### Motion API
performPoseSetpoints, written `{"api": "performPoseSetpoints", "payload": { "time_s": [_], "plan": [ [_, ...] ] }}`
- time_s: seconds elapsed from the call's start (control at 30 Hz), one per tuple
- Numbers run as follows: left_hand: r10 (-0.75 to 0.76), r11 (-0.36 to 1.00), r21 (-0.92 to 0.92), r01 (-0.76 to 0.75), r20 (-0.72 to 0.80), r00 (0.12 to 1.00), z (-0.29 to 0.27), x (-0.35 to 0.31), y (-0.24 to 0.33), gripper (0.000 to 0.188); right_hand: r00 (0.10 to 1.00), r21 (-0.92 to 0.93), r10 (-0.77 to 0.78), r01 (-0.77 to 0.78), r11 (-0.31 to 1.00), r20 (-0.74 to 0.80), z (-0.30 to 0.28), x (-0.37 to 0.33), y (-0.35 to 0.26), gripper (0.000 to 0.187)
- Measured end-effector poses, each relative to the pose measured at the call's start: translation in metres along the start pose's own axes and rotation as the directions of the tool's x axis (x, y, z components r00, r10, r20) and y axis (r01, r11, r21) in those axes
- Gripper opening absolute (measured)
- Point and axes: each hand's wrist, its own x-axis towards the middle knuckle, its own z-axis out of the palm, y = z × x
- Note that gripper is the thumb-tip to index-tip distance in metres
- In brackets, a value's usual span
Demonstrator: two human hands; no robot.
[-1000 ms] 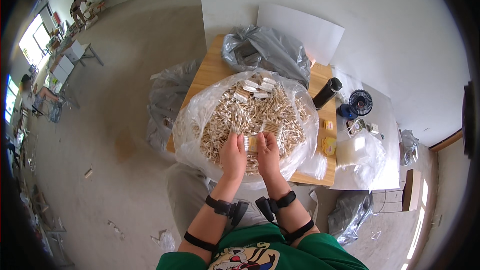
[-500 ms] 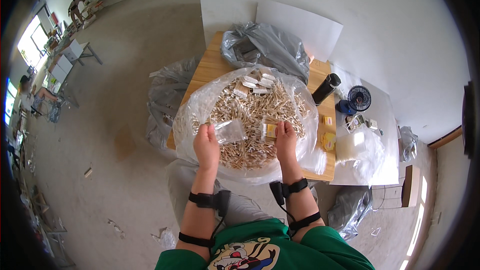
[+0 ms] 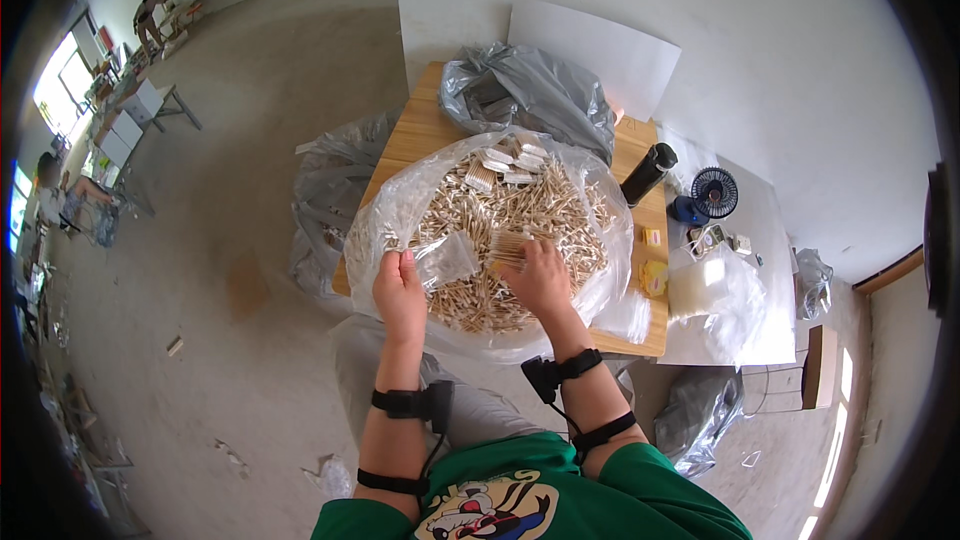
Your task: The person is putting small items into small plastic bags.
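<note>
A large clear plastic bag [image 3: 378, 222] lies spread on the wooden table, heaped with loose cotton swabs [image 3: 490, 308]. Over its left side, my left hand [image 3: 400, 297] pinches a small clear plastic bag [image 3: 450, 260] by one end; the rest of the pouch sticks out to the right. My right hand [image 3: 540, 280] is closed around a bundle of cotton swabs [image 3: 509, 246], close to the small bag but apart from it. The fingers cover the bundle's right part. Several packed bundles of swabs [image 3: 507, 162] rest at the far side of the heap.
A grey plastic bag [image 3: 530, 90] sits at the back of the table [image 3: 425, 100]. On the right stand a black bottle [image 3: 650, 175] and a small fan [image 3: 714, 193]. Yellow cards [image 3: 653, 277] and clear bags [image 3: 628, 318] lie at the table's right edge.
My right hand has turned inward and moved left, bringing the swab bundle nearer the small bag. The yellow card seen on the bundle is now hidden. My left hand has shifted slightly left.
</note>
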Motion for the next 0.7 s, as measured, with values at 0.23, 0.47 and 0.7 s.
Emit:
{"api": "performPoseSetpoints", "payload": {
  "time_s": [0.23,0.47,0.7],
  "plan": [
    [0.011,1.000,-0.018,-0.011,-0.001,1.000,-0.001,-0.004,-0.003,0.026,0.996,0.147,-0.074,0.067,0.987,0.040,0.007,-0.009,-0.006,0.030],
    [0.005,1.000,0.008,-0.005,0.058,0.998,0.000,-0.012,0.009,0.029,1.000,0.514,0.001,0.003,0.858,-0.007,-0.004,-0.018,0.007,0.011],
    [0.040,0.998,0.034,-0.043,0.087,0.995,0.021,-0.017,0.003,0.032,0.986,0.535,-0.006,0.096,0.840,-0.168,-0.028,-0.021,0.029,0.010]
  ]
}}
